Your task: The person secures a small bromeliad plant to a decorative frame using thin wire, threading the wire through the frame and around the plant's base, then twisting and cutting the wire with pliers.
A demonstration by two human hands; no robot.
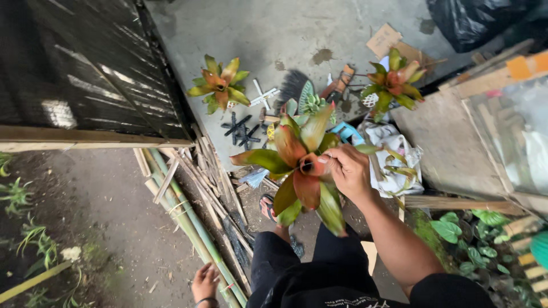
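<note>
Where the right hand closes round its base, a bromeliad is held up in the air above the person's knees. Its rosette faces the camera, so the long axis runs roughly toward the lens, and the open centre sits just left of the fingertips. Leaves fan out on all sides: green and red ones up toward the concrete floor, red and green ones down over the dark trousers. Right hand: fingers curled and pinching the plant at its core, thumb on the near side. The plant lies wholly to the left of that hand and touches it.

Left hand: low at the frame's bottom edge, well apart from the plant, fingers loosely spread, resting on or just beside a bundle of bamboo poles; contact cannot be confirmed.

Two more bromeliads stand on the floor, one at upper left and one at upper right. Each shows a small white mesh pot at its base; contents beyond the plant cannot be seen. A white bag lies right of the held plant with loose leaves on it. Small potted green plants sit at lower right.
</note>
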